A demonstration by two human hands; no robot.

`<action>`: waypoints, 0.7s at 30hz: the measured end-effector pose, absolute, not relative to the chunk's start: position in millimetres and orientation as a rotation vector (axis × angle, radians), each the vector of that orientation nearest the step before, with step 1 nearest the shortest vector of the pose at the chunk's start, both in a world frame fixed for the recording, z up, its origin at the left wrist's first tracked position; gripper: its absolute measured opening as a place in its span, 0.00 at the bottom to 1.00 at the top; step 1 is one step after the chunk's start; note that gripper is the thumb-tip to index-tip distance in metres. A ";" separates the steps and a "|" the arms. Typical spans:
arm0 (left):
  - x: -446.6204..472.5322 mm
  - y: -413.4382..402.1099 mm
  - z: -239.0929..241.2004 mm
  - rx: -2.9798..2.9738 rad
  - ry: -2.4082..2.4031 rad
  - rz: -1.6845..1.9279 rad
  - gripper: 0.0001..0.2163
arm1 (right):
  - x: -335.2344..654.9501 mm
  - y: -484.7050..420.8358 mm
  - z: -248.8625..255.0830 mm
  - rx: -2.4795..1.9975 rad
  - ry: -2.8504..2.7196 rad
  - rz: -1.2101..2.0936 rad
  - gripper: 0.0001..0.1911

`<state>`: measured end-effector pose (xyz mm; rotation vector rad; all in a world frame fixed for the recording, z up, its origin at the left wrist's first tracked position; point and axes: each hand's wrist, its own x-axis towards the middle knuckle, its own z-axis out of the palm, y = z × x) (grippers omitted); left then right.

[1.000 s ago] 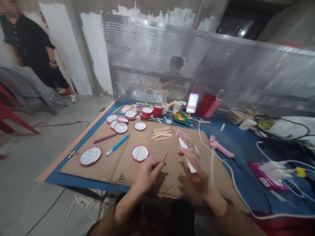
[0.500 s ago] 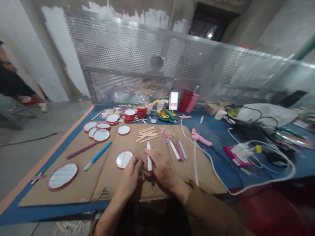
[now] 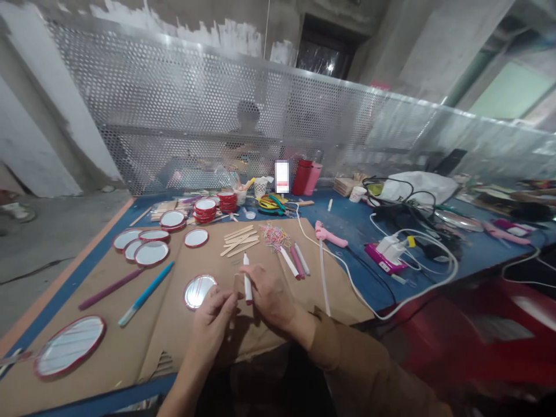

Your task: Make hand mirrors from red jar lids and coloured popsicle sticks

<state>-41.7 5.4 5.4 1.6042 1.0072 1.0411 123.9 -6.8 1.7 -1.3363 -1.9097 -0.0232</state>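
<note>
Gripped by right hand [image 3: 271, 292]: white marker [image 3: 247, 282], held above cardboard [image 3: 174, 318]; left hand's [image 3: 215, 306] exact grip can't be made out. Judged unfinished: red-rimmed discs [image 3: 152, 253] are laid out on cardboard's left, wooden sticks [image 3: 240, 237] left loose toward its far side.

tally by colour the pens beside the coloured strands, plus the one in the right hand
White pens: 2, including the one in the right hand
Purple pen: 1
Grey pen: 1
Total: 4
</note>
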 end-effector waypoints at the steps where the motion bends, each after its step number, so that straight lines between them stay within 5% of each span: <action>1: -41.5 4.9 4.3 1.593 1.019 1.024 0.15 | 124.2 -7.1 2.5 -1.355 -1.874 0.008 0.15; 21: -9.5 17.4 9.6 2.161 1.484 0.427 0.10 | 131.5 4.0 -5.4 -1.505 -1.445 0.357 0.10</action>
